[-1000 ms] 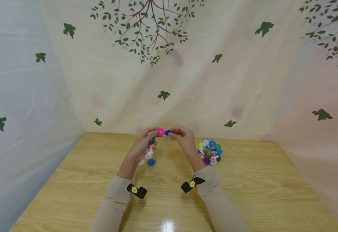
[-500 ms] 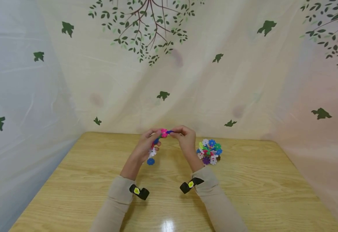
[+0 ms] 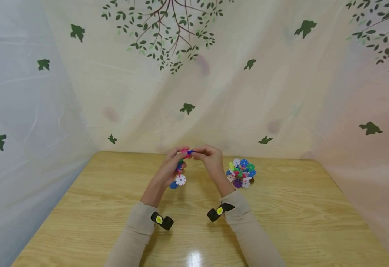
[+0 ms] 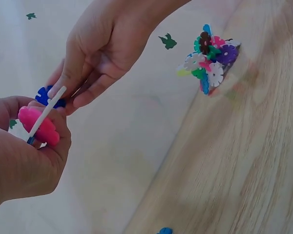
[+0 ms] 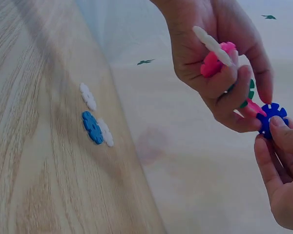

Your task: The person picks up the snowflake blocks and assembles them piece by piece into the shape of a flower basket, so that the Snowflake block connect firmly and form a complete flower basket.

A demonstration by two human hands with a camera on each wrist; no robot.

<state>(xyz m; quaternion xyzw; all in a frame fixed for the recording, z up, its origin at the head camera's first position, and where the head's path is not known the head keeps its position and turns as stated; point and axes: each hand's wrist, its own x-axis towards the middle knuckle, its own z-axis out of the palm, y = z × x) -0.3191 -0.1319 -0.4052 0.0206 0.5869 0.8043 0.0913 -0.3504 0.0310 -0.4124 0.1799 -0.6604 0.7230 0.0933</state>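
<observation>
My left hand (image 3: 167,167) grips a short chain of flower-shaped interlocking discs above the table. In the right wrist view the chain shows a white disc (image 5: 212,45), a pink disc (image 5: 212,64), a green disc (image 5: 251,91) partly behind the fingers, and another pink disc (image 5: 255,108) at the far end. My right hand (image 3: 212,159) pinches a dark blue disc (image 5: 272,118) between thumb and fingers. The blue disc's edge meets the end pink disc, right at the left fingertips. Parts of the chain are hidden inside the left hand.
A mixed pile of colourful discs (image 3: 241,173) sits on the wooden table (image 3: 298,215) to the right. Beneath the left hand lie a blue disc (image 5: 92,127) and white discs (image 5: 88,96). A printed curtain (image 3: 141,111) hangs behind the table's far edge.
The dark blue disc, at first apart from the pink one, now meets it. My left hand has shifted slightly right and turned, swinging the chain's white disc to face the head camera.
</observation>
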